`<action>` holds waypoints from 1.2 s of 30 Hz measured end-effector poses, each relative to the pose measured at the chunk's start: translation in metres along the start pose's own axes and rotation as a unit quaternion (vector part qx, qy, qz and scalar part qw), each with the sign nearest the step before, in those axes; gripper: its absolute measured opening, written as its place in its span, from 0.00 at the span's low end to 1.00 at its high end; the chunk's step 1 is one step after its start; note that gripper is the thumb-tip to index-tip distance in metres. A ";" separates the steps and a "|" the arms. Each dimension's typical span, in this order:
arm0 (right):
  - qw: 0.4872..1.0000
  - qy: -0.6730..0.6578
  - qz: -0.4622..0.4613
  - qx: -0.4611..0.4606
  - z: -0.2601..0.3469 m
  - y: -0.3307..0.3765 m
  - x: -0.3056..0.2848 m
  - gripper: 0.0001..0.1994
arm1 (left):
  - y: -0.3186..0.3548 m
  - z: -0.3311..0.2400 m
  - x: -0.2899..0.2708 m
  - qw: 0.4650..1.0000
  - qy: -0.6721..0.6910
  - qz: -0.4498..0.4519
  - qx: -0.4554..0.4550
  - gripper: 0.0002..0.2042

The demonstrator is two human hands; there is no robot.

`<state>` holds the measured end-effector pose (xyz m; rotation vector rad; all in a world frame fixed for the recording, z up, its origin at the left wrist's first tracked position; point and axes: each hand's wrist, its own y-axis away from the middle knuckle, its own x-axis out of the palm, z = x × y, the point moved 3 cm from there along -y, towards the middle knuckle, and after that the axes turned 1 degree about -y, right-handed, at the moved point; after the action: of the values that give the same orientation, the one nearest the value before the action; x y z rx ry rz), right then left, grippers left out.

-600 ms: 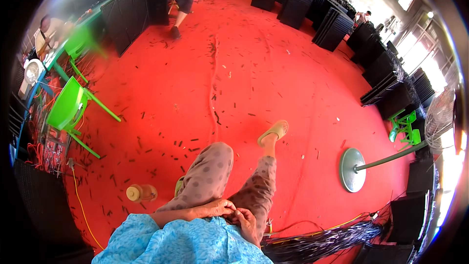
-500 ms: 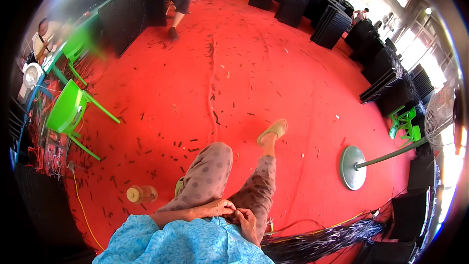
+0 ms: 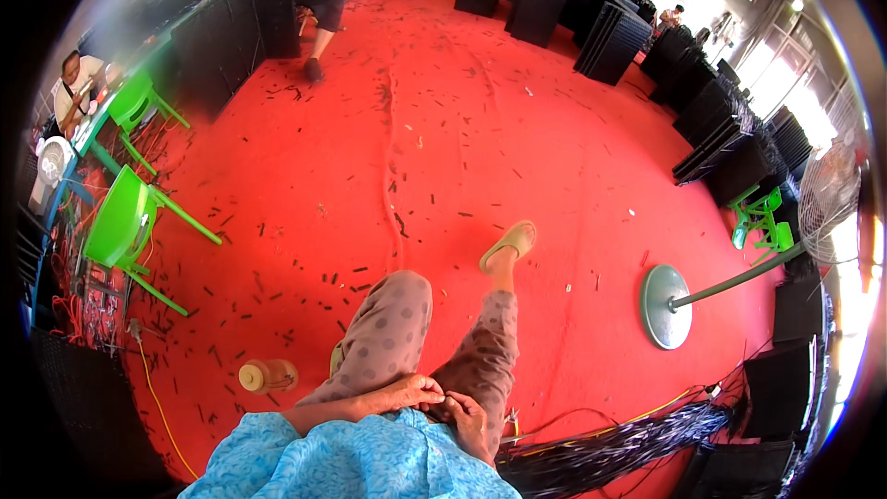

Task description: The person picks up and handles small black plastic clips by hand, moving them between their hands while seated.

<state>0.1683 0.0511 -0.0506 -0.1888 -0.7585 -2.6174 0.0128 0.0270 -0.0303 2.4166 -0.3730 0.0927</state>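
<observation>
Both hands meet in my lap, at the hem of a light blue patterned shirt (image 3: 342, 453). My left hand (image 3: 415, 392) is closed, its fingertips pinched together. Right beside it, my right hand (image 3: 468, 414) is also closed, with thumb and fingers drawn in toward the left fingertips. Whatever lies between the fingers is too small or hidden to make out. Under the hands are my brown dotted trousers (image 3: 393, 328), one leg bent and the other stretched forward to a tan slipper (image 3: 510, 245).
A capped bottle (image 3: 268, 376) lies on the red floor covering (image 3: 517, 157), amid dark scraps. Green chairs (image 3: 118, 217) stand left, a fan base (image 3: 665, 307) right. A bundle of black strands (image 3: 610, 453) lies near my right side. Black panel stacks (image 3: 612, 42) and other people are farther off.
The view has shifted slightly, so the surroundings sit a little left and higher or lower. My hands stay together in nearly the same pose. The seated person at far left leans differently.
</observation>
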 end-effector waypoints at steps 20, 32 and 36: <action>0.977 -0.143 0.125 0.099 0.000 0.009 0.006 0.09 | 0.007 0.002 -0.004 0.983 -0.068 -0.081 0.152 0.10; 0.974 -0.027 0.084 0.211 0.037 0.001 0.031 0.11 | 0.023 0.003 -0.022 0.968 0.053 -0.097 0.225 0.07; 0.966 0.056 0.108 0.228 0.047 -0.004 0.032 0.11 | 0.025 -0.002 -0.032 0.968 0.092 -0.048 0.230 0.08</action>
<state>0.1382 0.0683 -0.0055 0.0117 -1.1973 -2.1631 -0.0251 0.0177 -0.0187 2.8481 -0.1579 0.3954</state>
